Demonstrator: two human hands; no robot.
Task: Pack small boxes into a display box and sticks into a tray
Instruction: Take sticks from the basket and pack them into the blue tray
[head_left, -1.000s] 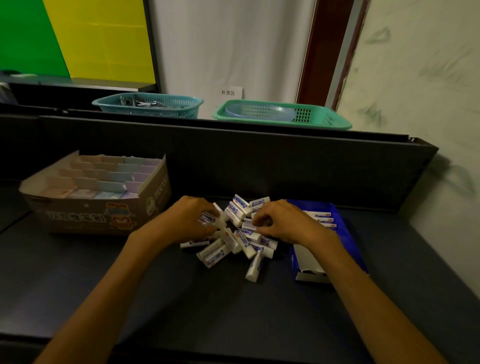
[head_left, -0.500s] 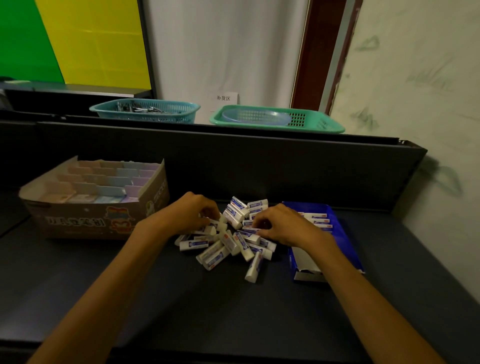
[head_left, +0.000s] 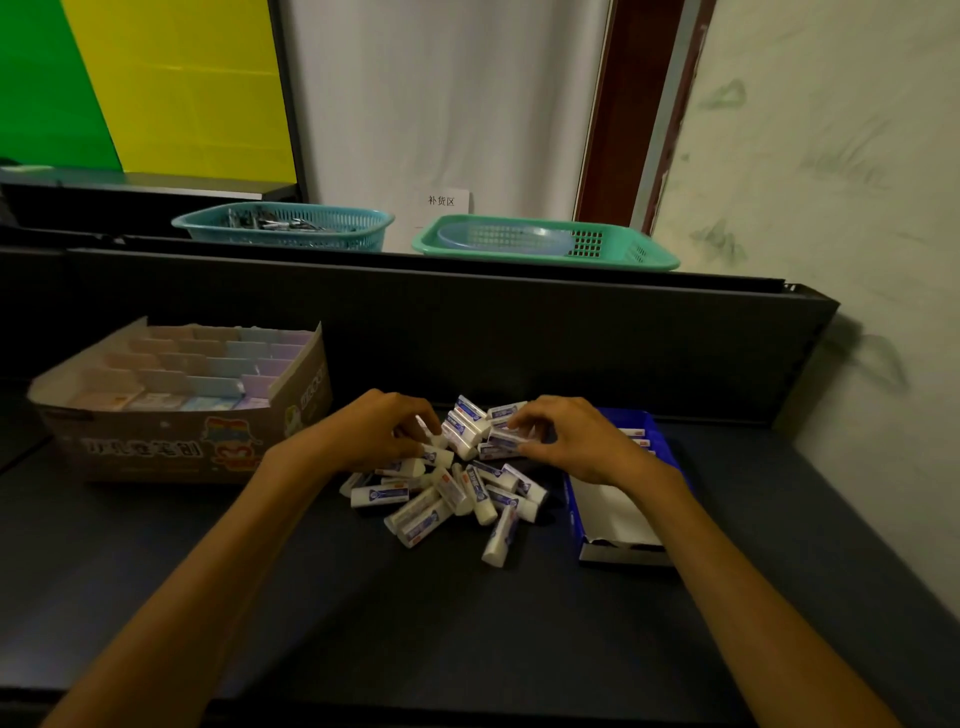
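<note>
A pile of sticks (head_left: 457, 483) lies on the table (head_left: 467, 623) at the centre of the frame. The display box (head_left: 182, 415) sits at the left, with small boxes (head_left: 197, 369) in rows inside. The tray (head_left: 623, 499) lies just right of the pile, with a few sticks in its far end. The left hand (head_left: 374, 431) and right hand (head_left: 571, 436) rest on the pile's far side. Behind a partition (head_left: 467, 322), two baskets (head_left: 283, 226) sit side by side.
</note>
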